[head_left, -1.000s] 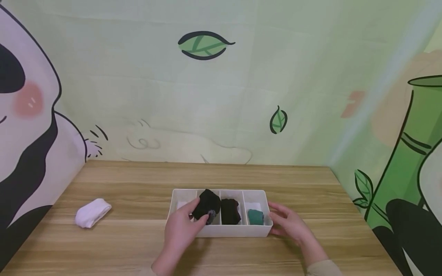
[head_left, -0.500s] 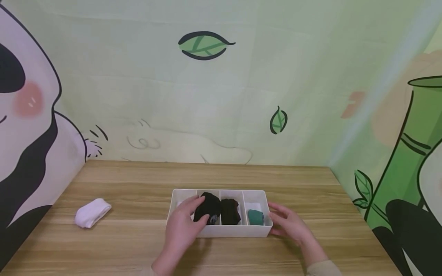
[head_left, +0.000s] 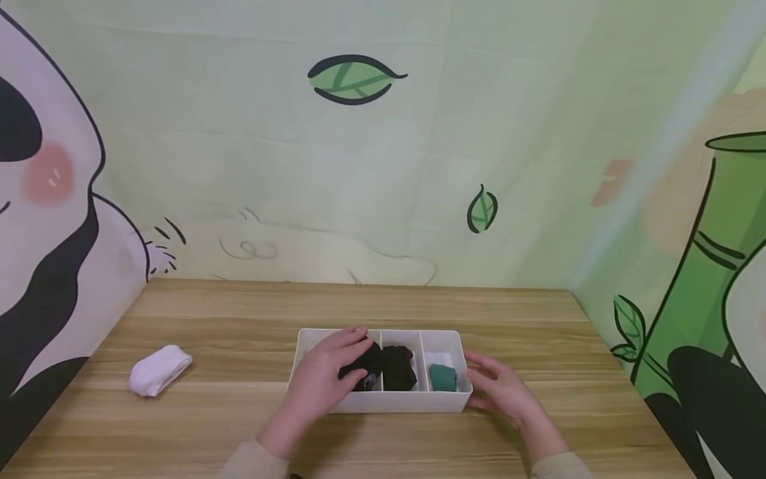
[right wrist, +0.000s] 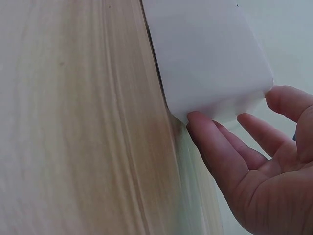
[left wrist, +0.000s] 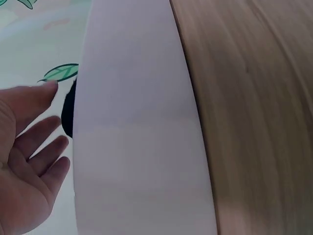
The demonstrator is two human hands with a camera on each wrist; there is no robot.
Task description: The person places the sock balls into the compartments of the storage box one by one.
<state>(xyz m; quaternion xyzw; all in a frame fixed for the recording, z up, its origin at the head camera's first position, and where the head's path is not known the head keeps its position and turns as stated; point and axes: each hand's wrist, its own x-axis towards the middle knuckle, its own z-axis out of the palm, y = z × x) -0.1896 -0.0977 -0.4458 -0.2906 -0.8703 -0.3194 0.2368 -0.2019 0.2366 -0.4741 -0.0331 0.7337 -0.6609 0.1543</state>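
Observation:
A white divided box (head_left: 407, 401) stands on the wooden table. My left hand (head_left: 320, 372) reaches over its left part, fingers extended above a rolled black sock (head_left: 372, 362) in the second compartment; the hand hides much of that sock and the leftmost compartment. In the left wrist view, the left hand (left wrist: 29, 152) has relaxed, spread fingers beside the box wall (left wrist: 132, 122), and a bit of black shows behind it. My right hand (head_left: 505, 392) touches the box's right end. From the right wrist, its fairly straight fingers (right wrist: 210, 139) and thumb rest against the end wall (right wrist: 210, 58).
A second dark rolled sock (head_left: 399, 368) lies in the third compartment, and a green one (head_left: 443, 377) in the rightmost. To the left on the table (head_left: 227, 426) lies a folded white sock (head_left: 160, 370). A printed cloth (head_left: 239, 133) hangs behind the table.
The black sock has gone down into the second compartment. My left fingers have let go of it and straightened over it. The right hand and the box have stayed put.

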